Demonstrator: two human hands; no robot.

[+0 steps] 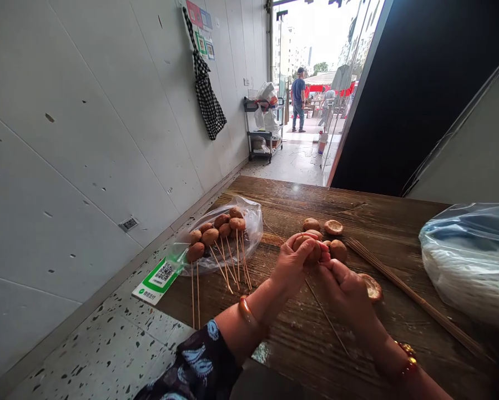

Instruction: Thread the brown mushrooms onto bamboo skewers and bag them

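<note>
My left hand [293, 258] is closed around a brown mushroom cap [301, 243], thumb across its near side. Against it, the fingers of my right hand [344, 286] are curled in a pinch; what they grip is hidden. A thin bamboo skewer [327, 318] runs from below the mushroom towards the near edge; whether it is in a hand or lies on the table, I cannot tell. Loose mushrooms [338, 250] sit just beyond my hands, and an upturned mushroom cap [371, 287] lies beside my right wrist. Left of my hands, several skewered mushrooms [210, 237] rest on a clear plastic bag [254, 214].
A bundle of bamboo skewers [403, 283] lies slantwise on the wooden table [274, 189]. A large filled plastic bag [469, 261] stands at the right. The payment-code card [156, 282] is at the left edge. Beyond are a cart [266, 133] and a person [298, 100] outdoors.
</note>
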